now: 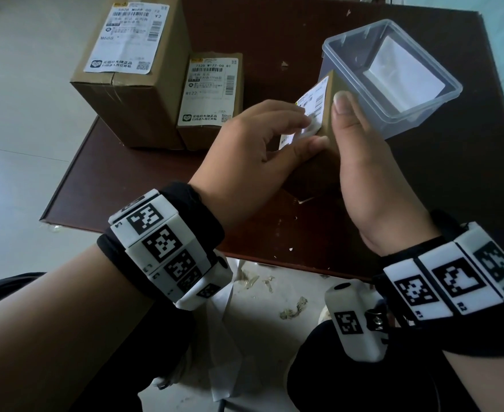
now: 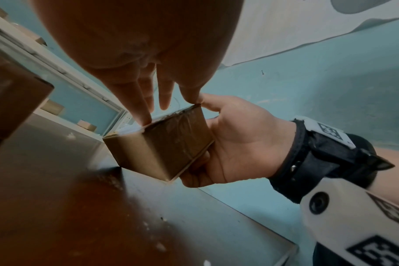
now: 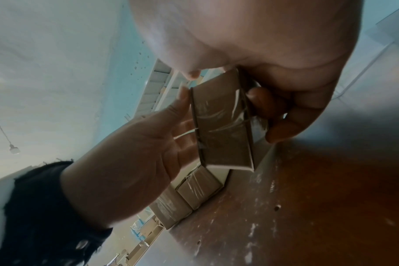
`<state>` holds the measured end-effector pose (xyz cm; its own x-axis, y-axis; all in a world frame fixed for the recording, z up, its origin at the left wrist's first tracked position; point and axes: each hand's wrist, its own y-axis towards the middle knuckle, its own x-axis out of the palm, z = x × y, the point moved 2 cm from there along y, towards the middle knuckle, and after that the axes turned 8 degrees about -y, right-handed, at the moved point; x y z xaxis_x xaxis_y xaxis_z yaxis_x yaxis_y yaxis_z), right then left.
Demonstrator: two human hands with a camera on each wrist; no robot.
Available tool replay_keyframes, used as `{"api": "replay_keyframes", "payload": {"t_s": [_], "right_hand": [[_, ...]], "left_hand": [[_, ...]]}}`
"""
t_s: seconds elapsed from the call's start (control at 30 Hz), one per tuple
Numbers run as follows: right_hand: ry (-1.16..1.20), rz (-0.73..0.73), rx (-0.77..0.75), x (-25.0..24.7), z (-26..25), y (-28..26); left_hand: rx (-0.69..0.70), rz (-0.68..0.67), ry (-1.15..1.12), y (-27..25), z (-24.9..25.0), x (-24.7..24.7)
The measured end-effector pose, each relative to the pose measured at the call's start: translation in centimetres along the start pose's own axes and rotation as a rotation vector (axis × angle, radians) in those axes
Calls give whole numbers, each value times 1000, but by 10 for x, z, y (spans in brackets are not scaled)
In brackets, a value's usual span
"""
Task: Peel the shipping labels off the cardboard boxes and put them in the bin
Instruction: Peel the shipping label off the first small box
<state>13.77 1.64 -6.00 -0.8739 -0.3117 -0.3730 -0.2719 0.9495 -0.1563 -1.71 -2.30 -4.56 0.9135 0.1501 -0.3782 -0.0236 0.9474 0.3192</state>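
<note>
The right hand grips a small cardboard box held above the worktop, while the left hand pinches its shipping label. Beyond stands a clear plastic bin; two labelled boxes sit far left.

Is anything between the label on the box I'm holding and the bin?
Nothing visible. The clear bin stands open-topped just behind the held box, with the label facing the left hand and the right hand gripping the box.
</note>
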Motion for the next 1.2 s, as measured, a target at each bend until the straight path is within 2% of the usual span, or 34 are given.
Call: {"api": "replay_keyframes", "payload": {"t_s": [0.57, 0.83, 1.2], "right_hand": [[-72, 19, -5, -2, 2, -2], [-68, 8, 43, -3, -5, -10], [-63, 3, 8, -1, -3, -8]], "left_hand": [[16, 46, 13, 0, -4, 3], [-17, 58, -41, -4, -3, 3], [-4, 113, -18, -6, 4, -1]]}}
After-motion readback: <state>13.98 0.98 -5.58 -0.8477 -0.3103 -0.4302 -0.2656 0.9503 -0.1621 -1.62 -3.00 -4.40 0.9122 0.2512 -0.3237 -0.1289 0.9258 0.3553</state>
